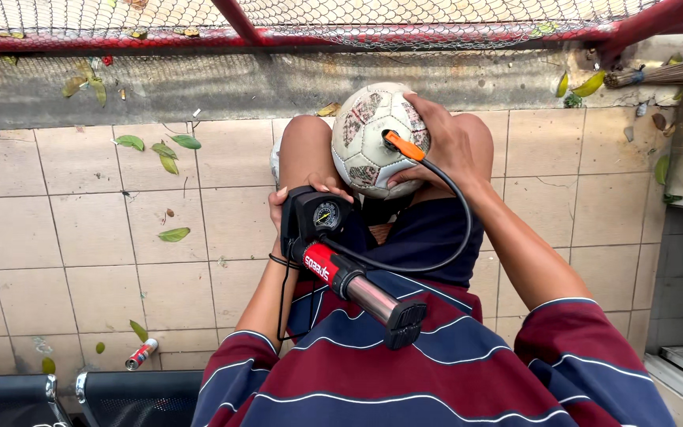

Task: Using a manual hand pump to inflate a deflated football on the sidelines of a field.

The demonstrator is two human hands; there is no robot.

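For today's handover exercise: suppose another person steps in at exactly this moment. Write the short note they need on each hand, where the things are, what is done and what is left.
Left hand: gripping the black gauge end of the hand pump, which lies across the lap with its dial facing up.
Right hand: on the worn football, steadying it on the knees.
The black hose loops from the pump to the orange connector, which sits at the ball's valve.
Done: hose appears connected to the ball.
Left: whether the ball is full cannot be told; the dial is too small to read.
Nearby: a small can on the tiled floor.
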